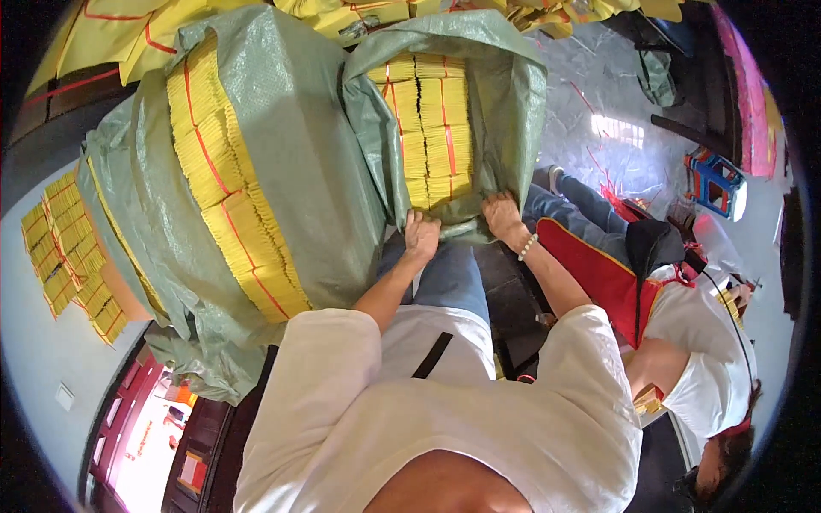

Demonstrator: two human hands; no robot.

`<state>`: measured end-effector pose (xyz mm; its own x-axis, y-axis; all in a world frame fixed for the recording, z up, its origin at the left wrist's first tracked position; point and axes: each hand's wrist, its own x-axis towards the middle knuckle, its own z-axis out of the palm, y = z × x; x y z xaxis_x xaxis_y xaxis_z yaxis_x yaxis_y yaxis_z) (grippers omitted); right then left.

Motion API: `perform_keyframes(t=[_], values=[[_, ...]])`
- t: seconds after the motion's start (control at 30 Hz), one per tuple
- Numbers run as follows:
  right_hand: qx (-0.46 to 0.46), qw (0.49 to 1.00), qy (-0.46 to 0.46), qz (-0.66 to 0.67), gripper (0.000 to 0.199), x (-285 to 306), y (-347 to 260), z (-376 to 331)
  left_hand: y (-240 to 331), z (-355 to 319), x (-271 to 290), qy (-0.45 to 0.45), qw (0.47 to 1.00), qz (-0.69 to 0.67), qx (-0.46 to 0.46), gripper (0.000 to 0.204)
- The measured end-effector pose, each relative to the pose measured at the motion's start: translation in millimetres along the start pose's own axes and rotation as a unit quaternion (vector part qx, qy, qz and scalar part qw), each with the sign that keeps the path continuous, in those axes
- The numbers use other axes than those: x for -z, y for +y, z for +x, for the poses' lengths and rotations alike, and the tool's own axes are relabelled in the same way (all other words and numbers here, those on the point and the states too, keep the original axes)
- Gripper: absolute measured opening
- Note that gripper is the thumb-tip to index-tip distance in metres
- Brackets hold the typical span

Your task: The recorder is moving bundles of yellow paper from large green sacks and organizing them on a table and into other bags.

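Observation:
A grey-green woven sack [510, 103] stands in front of me, its mouth spread and partly folded outward. Inside it, yellow paper bundles [445, 120] are packed in two columns, with red string across them. My left hand [422, 235] is closed on the near rim of the sack, left of the middle. A short way to the right, my right hand [505, 218] grips the same rim, with a light bead bracelet on its wrist. The cloth between my hands sags in a fold. My fingertips are partly hidden in the cloth.
Larger sacks [299, 128] of yellow bundles crowd the left side. More yellow paper [85, 51] lies along the far edge. Close on my right sits a co-worker in a red apron [590, 274]. A blue plastic stool [717, 184] and red string scraps are on the grey floor [573, 77].

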<state>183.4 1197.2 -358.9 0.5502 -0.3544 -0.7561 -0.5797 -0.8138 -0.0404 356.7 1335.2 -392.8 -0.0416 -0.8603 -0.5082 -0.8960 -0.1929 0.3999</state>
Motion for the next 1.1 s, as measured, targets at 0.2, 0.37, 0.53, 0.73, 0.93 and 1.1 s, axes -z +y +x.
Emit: perform_keyframes(t=[0.2, 0.37, 0.53, 0.73, 0.93, 1.1], values=[[0.031, 0.993, -0.112, -0.006, 0.028, 55.0, -32.3, 17.7, 16.9, -44.9, 0.9, 0.060, 0.990, -0.105, 0.067, 0.018], [0.074, 0.984, 0.136, 0.082, 0.032, 26.4, -86.7, 77.8, 19.0, -71.1, 3.6, 0.135, 0.977, -0.145, 0.077, 0.028], [0.214, 0.943, 0.253, 0.018, 0.039, -29.8, -120.4, 123.4, -1.5, -64.0, 7.8, 0.048, 0.966, -0.255, 0.011, 0.029], [0.262, 0.948, 0.177, -0.042, 0.040, -41.4, -114.5, 146.0, -5.9, -32.1, 8.4, 0.161, 0.903, -0.398, -0.036, 0.020], [0.280, 0.958, 0.066, 0.004, 0.040, -35.7, -103.1, 152.6, 7.1, -19.7, 22.3, 0.044, 0.922, -0.377, -0.078, 0.024], [0.240, 0.925, 0.245, -0.166, 0.040, -41.4, -97.6, 139.0, 6.2, -35.5, 30.9, 0.048, 0.938, -0.317, -0.132, 0.028]])
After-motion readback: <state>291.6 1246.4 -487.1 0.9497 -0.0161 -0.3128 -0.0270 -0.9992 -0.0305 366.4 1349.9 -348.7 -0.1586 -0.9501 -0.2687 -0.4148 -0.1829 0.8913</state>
